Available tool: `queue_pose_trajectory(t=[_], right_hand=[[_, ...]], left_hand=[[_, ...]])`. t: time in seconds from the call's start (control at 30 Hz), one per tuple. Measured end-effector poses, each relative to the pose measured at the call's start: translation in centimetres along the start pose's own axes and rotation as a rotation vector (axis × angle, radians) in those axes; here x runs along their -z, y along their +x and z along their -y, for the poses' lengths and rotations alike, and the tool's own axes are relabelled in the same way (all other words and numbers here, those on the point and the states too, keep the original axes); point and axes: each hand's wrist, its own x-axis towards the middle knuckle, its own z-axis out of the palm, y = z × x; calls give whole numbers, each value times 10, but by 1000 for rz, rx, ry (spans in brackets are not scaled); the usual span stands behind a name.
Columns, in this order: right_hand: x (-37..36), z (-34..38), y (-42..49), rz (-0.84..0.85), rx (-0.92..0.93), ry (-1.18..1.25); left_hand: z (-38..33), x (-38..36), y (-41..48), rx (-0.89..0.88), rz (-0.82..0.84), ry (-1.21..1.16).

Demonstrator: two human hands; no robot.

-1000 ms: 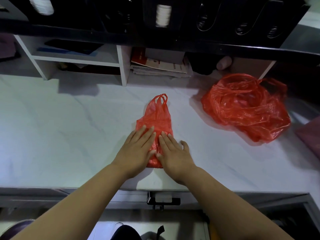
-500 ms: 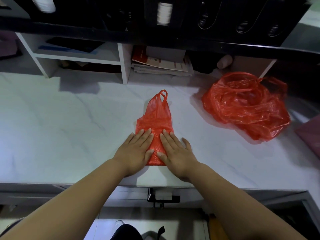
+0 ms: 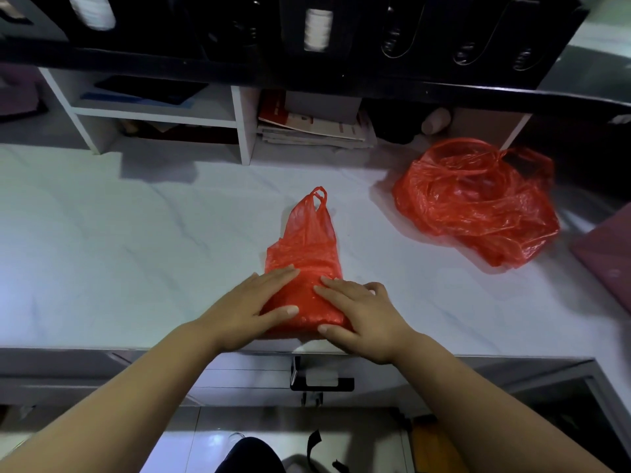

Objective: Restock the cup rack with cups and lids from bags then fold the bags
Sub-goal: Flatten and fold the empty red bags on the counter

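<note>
Flimsy, slippery bag (image 3: 304,247): left hand (image 3: 246,308) and right hand (image 3: 362,315) press flat on its near fold; best pinched there.

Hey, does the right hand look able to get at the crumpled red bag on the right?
Probably yes. The crumpled bag lies on the counter on the right hand's own side, with nothing standing between them; the hand would have to leave the flattened bag it presses.
</note>
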Motion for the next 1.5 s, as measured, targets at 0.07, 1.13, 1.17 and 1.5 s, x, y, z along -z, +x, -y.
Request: queue_pose_trajectory(t=[0.07,1.13,1.17,1.5], right_hand=[[6,0,1,-27,-56,145],[-8,4,43,48,-167,-57],[-10,2,43,50,-172,-59],[-19,-1,44,76,-166,-106]], left_hand=[[-2,8,-5,-30,-22,-84],[9,-13,41,48,23,493],[13,-14,42,42,19,491],[19,-21,43,27,-20,464]])
